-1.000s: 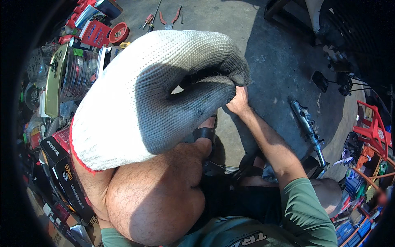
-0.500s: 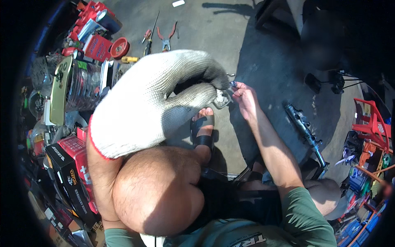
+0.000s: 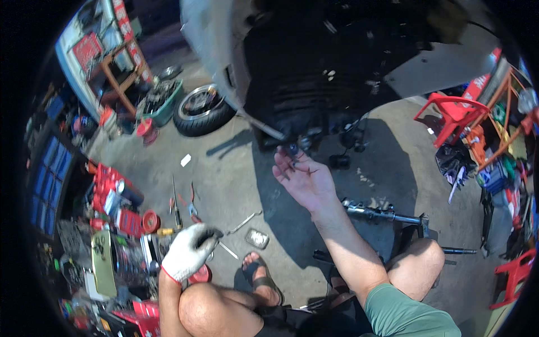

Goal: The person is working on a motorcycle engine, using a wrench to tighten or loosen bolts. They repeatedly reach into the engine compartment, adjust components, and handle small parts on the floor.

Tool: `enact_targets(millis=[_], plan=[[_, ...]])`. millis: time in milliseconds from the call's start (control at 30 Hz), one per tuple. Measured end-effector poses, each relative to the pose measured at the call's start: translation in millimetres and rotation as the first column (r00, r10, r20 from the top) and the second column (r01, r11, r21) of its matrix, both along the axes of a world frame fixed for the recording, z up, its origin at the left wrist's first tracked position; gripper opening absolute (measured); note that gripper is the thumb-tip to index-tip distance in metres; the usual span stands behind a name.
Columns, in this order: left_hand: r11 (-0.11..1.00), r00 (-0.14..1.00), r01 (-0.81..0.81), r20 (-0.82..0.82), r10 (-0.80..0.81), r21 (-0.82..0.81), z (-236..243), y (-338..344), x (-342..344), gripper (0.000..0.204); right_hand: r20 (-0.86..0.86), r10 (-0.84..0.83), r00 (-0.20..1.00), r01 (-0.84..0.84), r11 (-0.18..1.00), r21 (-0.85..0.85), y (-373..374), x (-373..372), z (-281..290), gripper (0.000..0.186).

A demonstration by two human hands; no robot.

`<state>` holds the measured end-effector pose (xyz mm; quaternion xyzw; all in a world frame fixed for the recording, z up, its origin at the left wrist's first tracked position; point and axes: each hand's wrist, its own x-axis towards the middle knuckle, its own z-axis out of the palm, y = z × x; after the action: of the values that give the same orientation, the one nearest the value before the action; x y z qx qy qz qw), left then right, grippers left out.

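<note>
My left hand (image 3: 193,253) wears a white knit glove with a red cuff and darkened fingertips. It hovers over my left knee, fingers loosely curled and apart from the thumb, with nothing visible in it. Bare and palm up, my right hand (image 3: 309,182) reaches under the dark front of a motorcycle (image 3: 303,73). Its fingertips are closed on a small dark metal part (image 3: 292,149), whose exact kind I cannot make out. The part is close to the machine's underside, and shadow hides whether they touch. On the floor near the glove lie a wrench (image 3: 244,222) and a small metal tin (image 3: 257,238).
A fork leg (image 3: 382,212) lies right of my forearm. Pliers (image 3: 193,210) and a screwdriver (image 3: 178,216) rest beyond the glove. A motorcycle wheel (image 3: 191,129) lies at the far left. Boxes and parts crowd the left side; a red chair (image 3: 455,112) stands at right.
My view has lifted, bringing the motorcycle and wheel in. The gloved left hand has dropped back toward my knee. My right hand has reached forward with the small part and turned palm up.
</note>
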<state>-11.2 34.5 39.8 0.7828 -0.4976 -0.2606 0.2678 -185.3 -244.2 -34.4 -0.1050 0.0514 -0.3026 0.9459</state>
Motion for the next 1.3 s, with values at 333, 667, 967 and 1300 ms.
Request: enact_targets(millis=[333, 667, 967, 1300], plan=[[0.991, 1.0, -0.017, 0.01, 0.016, 0.136, 7, -6, -13, 0.024, 0.065, -0.521, 0.851, 0.515, 0.803, -0.301, -90, -23, 149, 0.049], [0.988, 1.0, -0.009, -0.007, 0.01, 0.155, -4, -8, -5, 0.025, 0.118, -0.706, 0.698, 0.641, 0.544, -0.542, -157, 27, 206, 0.076], [0.981, 0.998, -0.029, -0.047, 0.038, 0.192, -8, -9, 1, 0.026, 0.159, -0.779, 0.607, 0.657, 0.379, -0.651, -179, 45, 227, 0.069], [0.98, 1.0, -0.014, -0.019, 0.018, 0.197, -6, -10, 1, 0.026, 0.098, -0.868, 0.487, 0.591, 0.245, -0.768, -185, 57, 230, 0.07]])
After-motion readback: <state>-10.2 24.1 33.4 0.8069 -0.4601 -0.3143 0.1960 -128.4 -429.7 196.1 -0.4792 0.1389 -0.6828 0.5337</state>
